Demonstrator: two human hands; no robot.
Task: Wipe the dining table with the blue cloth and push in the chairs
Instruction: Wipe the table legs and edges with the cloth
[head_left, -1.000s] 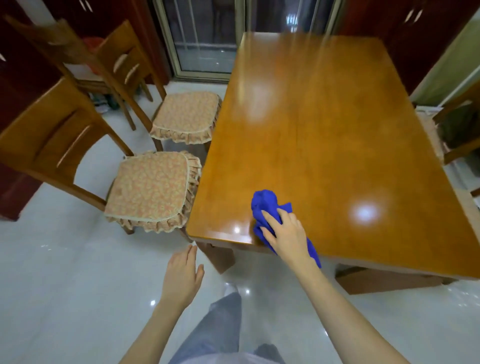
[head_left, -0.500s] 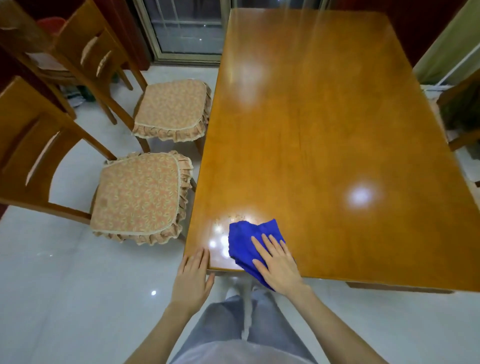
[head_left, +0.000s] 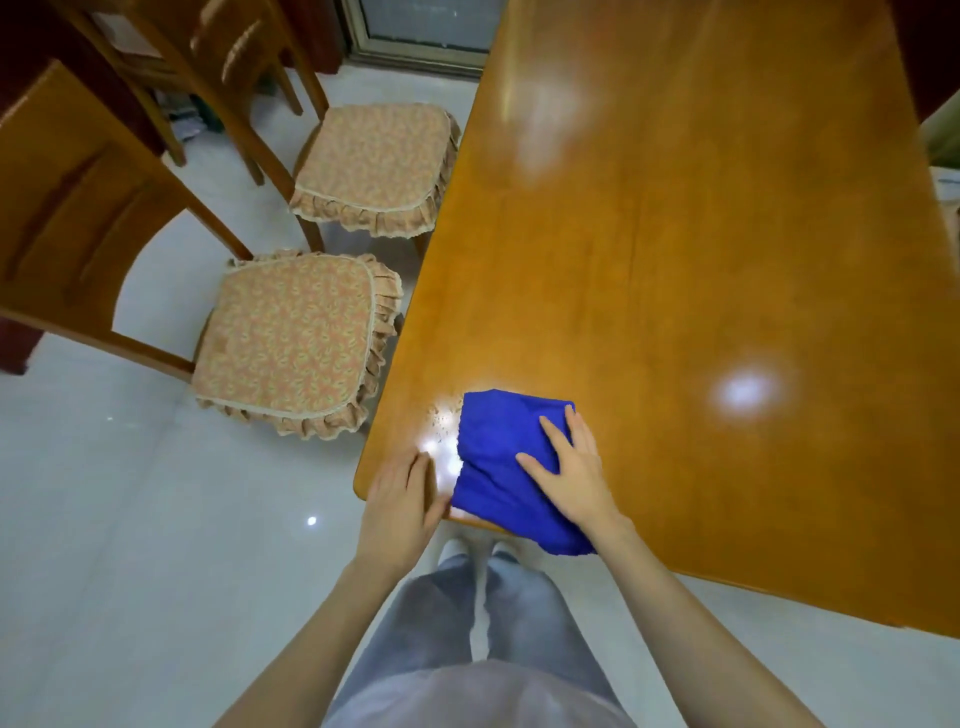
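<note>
The table (head_left: 675, 260) runs away from me, its far end cut off. Two chairs (head_left: 296, 338) stand pulled out at its left side, their backs partly out of view. The blue cloth (head_left: 498, 467) lies at the near left corner, overhanging the edge. My right hand (head_left: 576, 473) presses flat on the cloth, fingers spread. My left hand (head_left: 402, 499) rests flat and unclenched on the corner, just beside the cloth.

Glossy pale tiled floor (head_left: 130, 519) reflects ceiling lights; a framed glass door (head_left: 423, 31) stands opposite.
</note>
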